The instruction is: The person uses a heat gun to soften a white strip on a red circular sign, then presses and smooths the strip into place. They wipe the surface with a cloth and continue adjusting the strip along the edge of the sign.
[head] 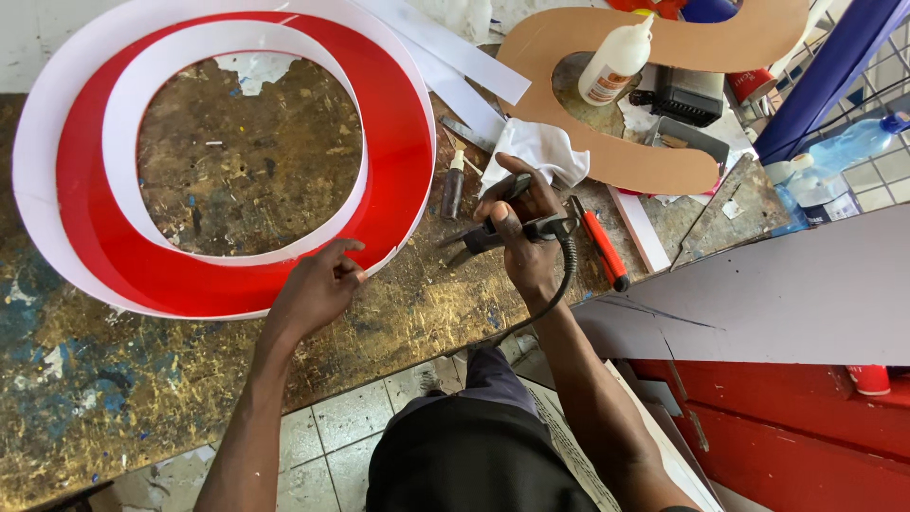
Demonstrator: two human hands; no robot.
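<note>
Fingers [343, 254] of left hand [318, 289] are loosely curled, tips pressing the lower edge of the big red ring letter [237, 156] w/ white rim, which lies flat on the worn workbench [114, 379]; nothing clamped. Right hand [521, 232] is closed tight round a black corded tool [493, 232], nozzle aimed left toward the ring's rim, just beside it. To do it well, prob. keep left hand steadying the rim near the joint & tool tip low, cable [559, 294] clear. Further right: small dark bottle [453, 185], white cloth [536, 152], red utility knife [602, 246], glue bottle [616, 62] on a brown cut-out shape [664, 161].
</note>
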